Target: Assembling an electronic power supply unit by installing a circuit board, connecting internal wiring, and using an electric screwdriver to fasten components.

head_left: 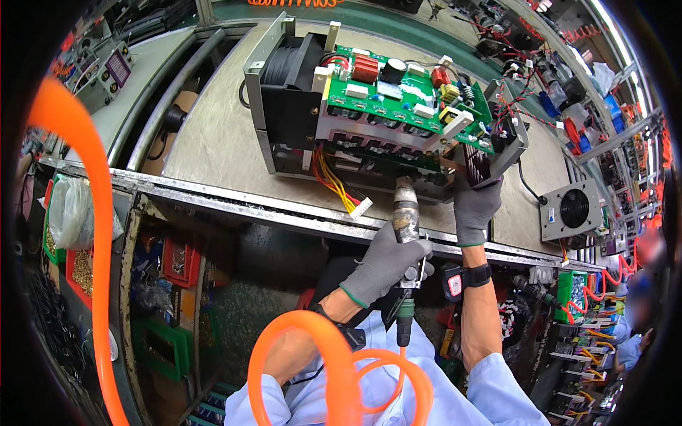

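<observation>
My left hand [387, 266], in a grey glove, is wrapped round an air screwdriver [406, 213]. The driver's nose points away from me and meets the lower near side of an open power unit [288, 128]. On top of that unit lies a green circuit board [387, 96] with capacitors and coils. My right hand [474, 216], also gloved, reaches up against the unit's right end, beside the metal end panel [510, 153]; its fingertips are hidden there. A bundle of yellow and red wires [330, 181] with a white connector [361, 208] hangs from the unit's near side.
An orange coiled air hose [103, 234] loops close at the left and across my lap. The workbench [213, 160] has a metal front edge. A fan panel [570, 211] stands to the right. Below left are red bins [182, 261] and a green bin [165, 348]. Other people sit far right.
</observation>
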A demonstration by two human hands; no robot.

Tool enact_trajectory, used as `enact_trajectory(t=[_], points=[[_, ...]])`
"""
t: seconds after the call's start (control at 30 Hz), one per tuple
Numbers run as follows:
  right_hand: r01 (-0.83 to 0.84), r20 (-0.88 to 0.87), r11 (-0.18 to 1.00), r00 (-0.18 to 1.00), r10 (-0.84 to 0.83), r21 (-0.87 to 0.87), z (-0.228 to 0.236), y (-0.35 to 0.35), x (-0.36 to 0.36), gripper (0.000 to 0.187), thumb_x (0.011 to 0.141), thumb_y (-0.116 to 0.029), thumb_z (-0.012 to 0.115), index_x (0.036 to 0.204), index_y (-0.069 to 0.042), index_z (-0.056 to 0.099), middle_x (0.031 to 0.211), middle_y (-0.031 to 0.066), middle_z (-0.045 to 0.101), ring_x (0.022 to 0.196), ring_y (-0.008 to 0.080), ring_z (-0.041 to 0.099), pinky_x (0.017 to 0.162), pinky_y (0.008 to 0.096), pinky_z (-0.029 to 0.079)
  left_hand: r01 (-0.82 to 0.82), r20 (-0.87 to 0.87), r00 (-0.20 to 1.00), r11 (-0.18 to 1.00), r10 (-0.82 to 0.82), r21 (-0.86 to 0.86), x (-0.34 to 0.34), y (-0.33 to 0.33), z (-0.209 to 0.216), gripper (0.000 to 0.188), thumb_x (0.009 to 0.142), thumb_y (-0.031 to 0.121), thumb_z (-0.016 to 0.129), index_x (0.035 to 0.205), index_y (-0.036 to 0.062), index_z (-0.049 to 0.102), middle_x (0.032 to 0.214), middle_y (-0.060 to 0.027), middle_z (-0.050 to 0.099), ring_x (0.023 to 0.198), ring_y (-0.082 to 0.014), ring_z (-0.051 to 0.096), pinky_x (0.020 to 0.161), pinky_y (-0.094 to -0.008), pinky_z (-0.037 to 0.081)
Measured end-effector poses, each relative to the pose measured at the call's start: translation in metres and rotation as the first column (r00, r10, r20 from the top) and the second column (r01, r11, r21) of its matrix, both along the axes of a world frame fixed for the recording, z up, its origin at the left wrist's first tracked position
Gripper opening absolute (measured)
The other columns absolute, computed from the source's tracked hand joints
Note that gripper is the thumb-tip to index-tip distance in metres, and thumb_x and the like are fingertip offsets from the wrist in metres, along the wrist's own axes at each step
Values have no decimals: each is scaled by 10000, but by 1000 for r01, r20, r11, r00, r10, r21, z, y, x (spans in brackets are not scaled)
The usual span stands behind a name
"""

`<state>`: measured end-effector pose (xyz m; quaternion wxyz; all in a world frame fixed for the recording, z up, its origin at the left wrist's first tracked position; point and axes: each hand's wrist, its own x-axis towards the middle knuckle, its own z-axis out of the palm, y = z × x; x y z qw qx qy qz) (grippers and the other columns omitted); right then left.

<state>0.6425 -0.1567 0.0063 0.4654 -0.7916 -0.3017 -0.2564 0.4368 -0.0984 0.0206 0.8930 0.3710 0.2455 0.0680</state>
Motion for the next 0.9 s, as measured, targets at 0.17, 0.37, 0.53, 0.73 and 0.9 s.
enact_trajectory(t=[0.17, 0.37, 0.53, 0.73, 0.9], points=[[70, -31, 997, 997, -71, -24, 2, 1, -1, 498, 735, -234, 849, 1121, -33, 606, 958, 136, 718, 848, 284, 716, 737, 385, 537, -10, 10, 1000, 999, 9, 39, 10, -1, -4, 306, 812, 94, 687, 1025, -3, 490, 822, -104, 645, 636, -192, 691, 538, -291, 559], [20, -41, 999, 999, -19, 26, 2, 1, -2, 494, 746, -225, 838, 1139, -40, 602, 961, 124, 718, 855, 279, 716, 742, 386, 535, -17, -42, 999, 998, 19, 53, 21, -3, -7, 292, 817, 106, 689, 1012, -16, 509, 816, -110, 648, 635, -191, 694, 544, -294, 565], [20, -59, 999, 998, -18, 32, 3, 2, -4, 464, 724, -138, 807, 1116, -29, 582, 947, 144, 704, 854, 302, 707, 759, 386, 537, 35, -50, 998, 999, -34, 38, 18, 2, -8, 263, 812, 104, 691, 986, -26, 544, 803, -111, 649, 634, -191, 695, 555, -298, 570], [12, -86, 998, 996, -7, 57, 2, 1, -3, 489, 757, -226, 835, 1147, -48, 599, 967, 120, 716, 853, 273, 711, 742, 384, 532, 70, -51, 996, 996, -68, 52, 21, 3, -7, 243, 806, 108, 694, 962, -25, 563, 787, -104, 650, 621, -188, 690, 550, -297, 563], [52, -20, 998, 998, -52, 35, 0, 2, -1, 468, 760, -215, 829, 1122, -38, 590, 942, 127, 709, 835, 285, 703, 741, 384, 527, 89, -65, 994, 992, -84, 91, 24, 2, -7, 218, 810, 104, 692, 939, -10, 558, 762, -99, 643, 601, -186, 681, 527, -296, 549]])
